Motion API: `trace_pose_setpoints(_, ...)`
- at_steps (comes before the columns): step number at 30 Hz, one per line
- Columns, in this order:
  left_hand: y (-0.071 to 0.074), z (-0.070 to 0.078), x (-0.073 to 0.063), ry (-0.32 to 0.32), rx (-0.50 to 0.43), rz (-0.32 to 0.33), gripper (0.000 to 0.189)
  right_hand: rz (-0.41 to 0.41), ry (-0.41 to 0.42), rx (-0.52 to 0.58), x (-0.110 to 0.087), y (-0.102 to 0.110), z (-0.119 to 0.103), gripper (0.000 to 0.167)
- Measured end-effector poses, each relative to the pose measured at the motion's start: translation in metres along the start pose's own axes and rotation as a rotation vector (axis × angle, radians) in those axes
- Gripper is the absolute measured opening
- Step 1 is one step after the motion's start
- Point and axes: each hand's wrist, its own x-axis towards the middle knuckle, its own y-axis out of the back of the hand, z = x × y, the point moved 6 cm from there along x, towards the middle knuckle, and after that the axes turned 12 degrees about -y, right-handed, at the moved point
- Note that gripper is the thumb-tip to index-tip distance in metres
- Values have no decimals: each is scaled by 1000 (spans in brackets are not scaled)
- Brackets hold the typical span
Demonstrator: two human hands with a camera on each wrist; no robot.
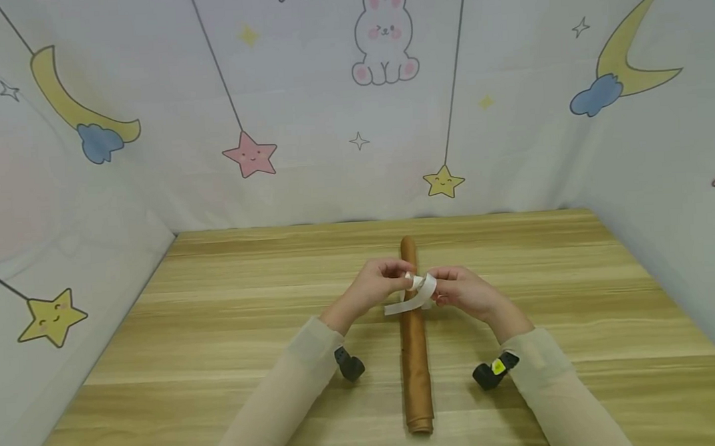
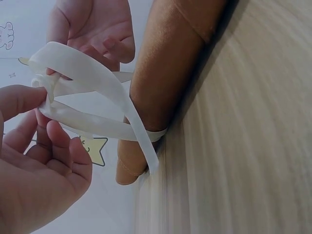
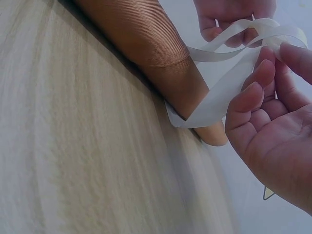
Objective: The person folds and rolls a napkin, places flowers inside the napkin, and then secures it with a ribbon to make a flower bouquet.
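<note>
A long brown roll of cloth [image 1: 416, 367] lies lengthwise on the table, pointing away from me. Around its far part passes a white ribbon [image 2: 92, 122], raised above the cloth in loops, with one loose end hanging to the left. My left hand [image 1: 379, 282] pinches the ribbon between thumb and fingers, just left of the roll. From the other side my right hand [image 1: 465, 291] pinches the ribbon too, thumb against fingers. In the right wrist view the ribbon [image 3: 214, 100] runs under the roll and up to both hands. The crossing between the fingertips is partly hidden.
The wood-grain table [image 1: 217, 309] extends on both sides of the roll. A white cloth backdrop [image 1: 316, 105] with printed stars, moons and a rabbit stands behind and at the sides. Each wrist carries a small black camera [image 1: 350, 366].
</note>
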Motion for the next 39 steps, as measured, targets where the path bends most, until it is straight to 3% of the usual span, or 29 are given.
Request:
trace_pose_setpoints(16,5,1,-7,-7,-3,9,13,3,16,11,-4,0,1,26)
trace_pose_setpoints(39,19,-7,-16,1,53,38,11,-31,19,32,-12,5,12,24)
